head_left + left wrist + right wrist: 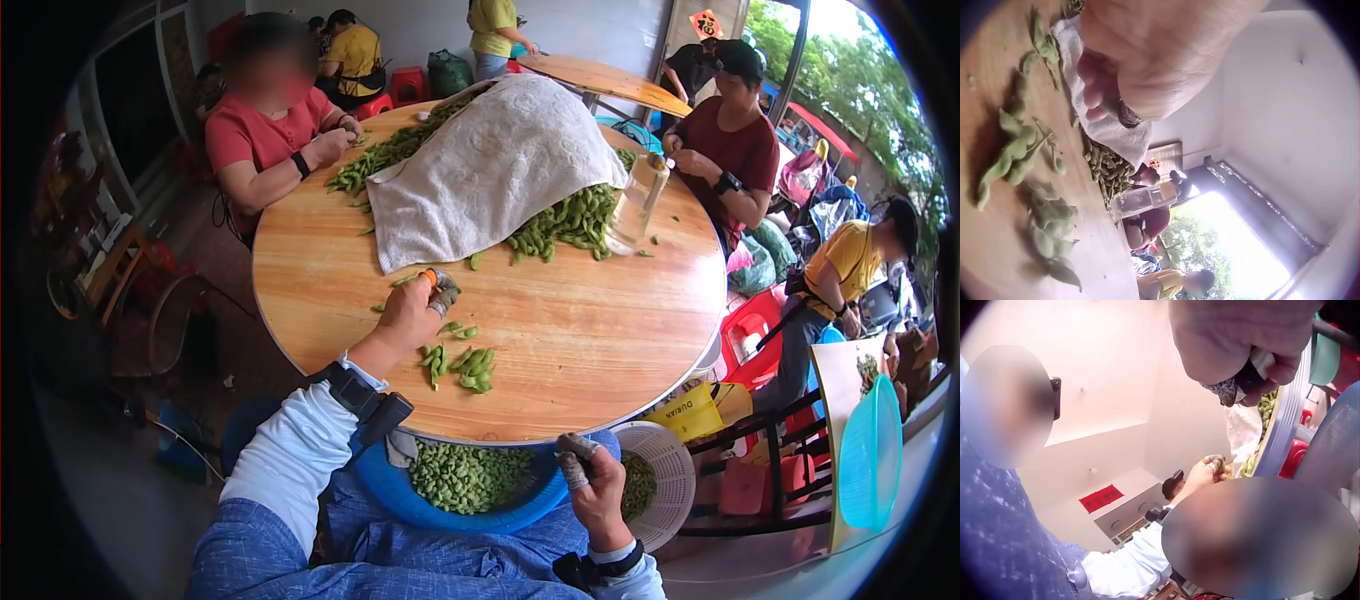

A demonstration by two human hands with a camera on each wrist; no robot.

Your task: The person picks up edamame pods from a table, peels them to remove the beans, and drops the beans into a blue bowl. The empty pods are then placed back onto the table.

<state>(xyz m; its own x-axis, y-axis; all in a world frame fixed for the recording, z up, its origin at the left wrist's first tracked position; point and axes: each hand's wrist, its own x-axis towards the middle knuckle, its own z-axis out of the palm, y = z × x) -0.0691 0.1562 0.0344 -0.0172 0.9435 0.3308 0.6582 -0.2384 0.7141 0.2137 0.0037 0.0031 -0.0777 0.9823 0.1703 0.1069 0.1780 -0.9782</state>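
Observation:
My left hand is over the near part of the round table, its wrapped fingertips close together and an orange band on one finger. In the left wrist view, that hand pinches a green soybean pod, mostly hidden by the fingers. Several soybean pods lie loose on the wood below it. My right hand, thumb and forefinger wrapped in grey, is by the right rim of a blue basin. Its fingers are curled, with nothing showing between them. Shelled green beans lie in the basin.
A towel covers a heap of pods on the table. A clear plastic bottle stands at the right. A white basket sits beside the basin. Two people sit across the table; others are farther back.

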